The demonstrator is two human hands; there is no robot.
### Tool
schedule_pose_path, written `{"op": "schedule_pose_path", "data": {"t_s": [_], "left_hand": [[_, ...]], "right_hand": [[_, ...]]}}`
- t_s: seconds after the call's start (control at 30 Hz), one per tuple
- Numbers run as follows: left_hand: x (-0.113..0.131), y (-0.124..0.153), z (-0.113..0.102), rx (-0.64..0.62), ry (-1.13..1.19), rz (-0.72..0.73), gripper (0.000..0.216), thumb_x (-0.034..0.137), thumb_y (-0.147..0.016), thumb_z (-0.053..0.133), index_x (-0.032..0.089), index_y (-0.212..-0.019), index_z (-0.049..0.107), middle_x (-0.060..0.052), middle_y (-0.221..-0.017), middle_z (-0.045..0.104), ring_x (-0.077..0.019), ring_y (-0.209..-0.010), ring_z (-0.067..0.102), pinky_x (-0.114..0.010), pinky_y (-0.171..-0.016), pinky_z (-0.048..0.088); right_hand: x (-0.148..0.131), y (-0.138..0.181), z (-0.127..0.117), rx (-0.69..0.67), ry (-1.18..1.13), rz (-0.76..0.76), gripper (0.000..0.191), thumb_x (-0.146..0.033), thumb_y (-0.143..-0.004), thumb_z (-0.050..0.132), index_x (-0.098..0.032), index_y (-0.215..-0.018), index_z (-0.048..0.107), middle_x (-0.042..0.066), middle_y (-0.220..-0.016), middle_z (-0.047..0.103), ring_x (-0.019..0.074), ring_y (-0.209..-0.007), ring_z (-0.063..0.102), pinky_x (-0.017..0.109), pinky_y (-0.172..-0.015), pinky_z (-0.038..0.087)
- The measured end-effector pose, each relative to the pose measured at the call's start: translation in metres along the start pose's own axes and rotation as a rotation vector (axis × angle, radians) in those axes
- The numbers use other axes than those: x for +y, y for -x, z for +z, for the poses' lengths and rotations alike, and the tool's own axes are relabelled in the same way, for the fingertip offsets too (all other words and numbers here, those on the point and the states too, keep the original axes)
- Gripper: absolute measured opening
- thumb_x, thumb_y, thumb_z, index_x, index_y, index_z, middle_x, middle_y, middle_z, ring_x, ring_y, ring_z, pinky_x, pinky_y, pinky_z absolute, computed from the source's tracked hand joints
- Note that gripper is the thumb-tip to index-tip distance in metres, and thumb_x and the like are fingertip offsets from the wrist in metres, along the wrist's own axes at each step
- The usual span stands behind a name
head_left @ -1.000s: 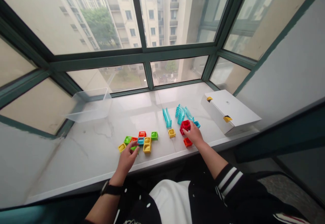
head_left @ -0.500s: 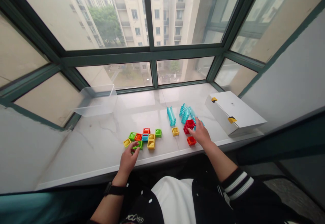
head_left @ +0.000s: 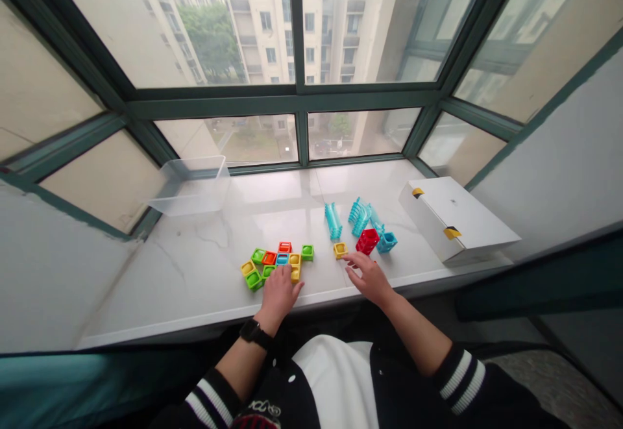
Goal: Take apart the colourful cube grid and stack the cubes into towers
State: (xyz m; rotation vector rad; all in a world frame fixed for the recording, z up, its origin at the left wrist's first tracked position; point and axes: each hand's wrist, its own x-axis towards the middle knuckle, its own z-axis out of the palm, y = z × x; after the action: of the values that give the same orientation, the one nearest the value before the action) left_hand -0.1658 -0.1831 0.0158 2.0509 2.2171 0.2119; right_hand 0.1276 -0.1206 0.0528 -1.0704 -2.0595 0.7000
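Small coloured plastic blocks lie in a cluster on the white ledge, among them a green block (head_left: 254,280), a yellow block (head_left: 294,259) and a blue block (head_left: 282,259). My left hand (head_left: 281,293) rests at the cluster's near side, thumb apart, its fingertips over the blocks and hiding part of them. Farther right, my right hand (head_left: 370,280) is open, index finger beside a single yellow block (head_left: 339,250). Just beyond that hand sits a red block piece (head_left: 366,241), with a blue block piece (head_left: 387,242) to its right.
Clear blue ribbed track pieces (head_left: 333,221) lie behind the single yellow block, more (head_left: 359,216) to their right. A transparent bin (head_left: 192,205) stands at the back left, a white box (head_left: 460,215) at the right. Windows border the white ledge (head_left: 195,286).
My left hand has moved right along the cluster, leaving a green block at its near left. My right hand has left the red piece and come left and nearer; the orange-red block there is now out of sight.
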Motion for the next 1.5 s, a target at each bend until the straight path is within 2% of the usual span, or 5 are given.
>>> {"op": "schedule_pose_path", "data": {"t_s": [0.23,0.57,0.8,1.07,1.5], "left_hand": [[0.003,-0.005,0.007,-0.078,-0.027,-0.062,0.057,0.037,-0.099,0.059,0.011,-0.148,0.049,-0.017,-0.118,0.070,-0.0311,-0.105,0.068,-0.039,-0.089,0.051],[0.005,0.002,-0.017,-0.215,0.144,-0.128,0.072,0.032,-0.092,0.061,0.014,-0.159,0.041,-0.018,-0.125,0.071,-0.0318,-0.113,0.069,-0.038,-0.093,0.051],[-0.003,0.010,-0.024,-0.150,0.881,-0.202,0.070,0.035,-0.084,0.070,0.019,-0.149,0.048,-0.012,-0.128,0.072,-0.0250,-0.102,0.071,-0.038,-0.094,0.054],[0.034,0.022,-0.039,-0.489,1.886,-0.262,0.052,0.035,-0.082,0.078,0.016,-0.128,0.066,-0.014,-0.125,0.073,-0.0230,-0.105,0.071,-0.037,-0.098,0.054],[0.055,0.023,-0.045,-0.704,2.119,-0.450,0.036,0.043,-0.097,0.055,0.016,-0.113,0.072,-0.012,-0.102,0.074,-0.0195,-0.086,0.068,-0.035,-0.085,0.055]], "right_hand": [[-0.002,0.011,0.032,-0.289,-0.048,0.012,0.032,-0.022,-0.093,0.066,-0.026,-0.125,0.070,0.007,-0.115,0.075,0.0205,-0.095,0.072,0.038,-0.090,0.060],[0.005,0.019,0.038,-0.324,-0.073,0.083,0.029,-0.022,-0.093,0.065,-0.024,-0.121,0.073,0.007,-0.115,0.076,0.0203,-0.095,0.073,0.037,-0.090,0.060],[0.006,0.019,0.037,-0.286,-0.167,0.117,0.030,-0.026,-0.094,0.065,-0.023,-0.123,0.072,0.009,-0.114,0.077,0.0214,-0.096,0.074,0.040,-0.088,0.063],[-0.016,0.003,0.044,-0.281,-0.602,0.242,0.063,-0.042,-0.087,0.080,-0.026,-0.144,0.060,0.012,-0.135,0.069,0.0257,-0.116,0.072,0.043,-0.095,0.064],[-0.036,-0.001,0.035,-0.251,-0.676,0.104,0.046,-0.041,-0.091,0.079,-0.028,-0.134,0.070,0.009,-0.134,0.069,0.0261,-0.121,0.069,0.045,-0.103,0.059]]}}
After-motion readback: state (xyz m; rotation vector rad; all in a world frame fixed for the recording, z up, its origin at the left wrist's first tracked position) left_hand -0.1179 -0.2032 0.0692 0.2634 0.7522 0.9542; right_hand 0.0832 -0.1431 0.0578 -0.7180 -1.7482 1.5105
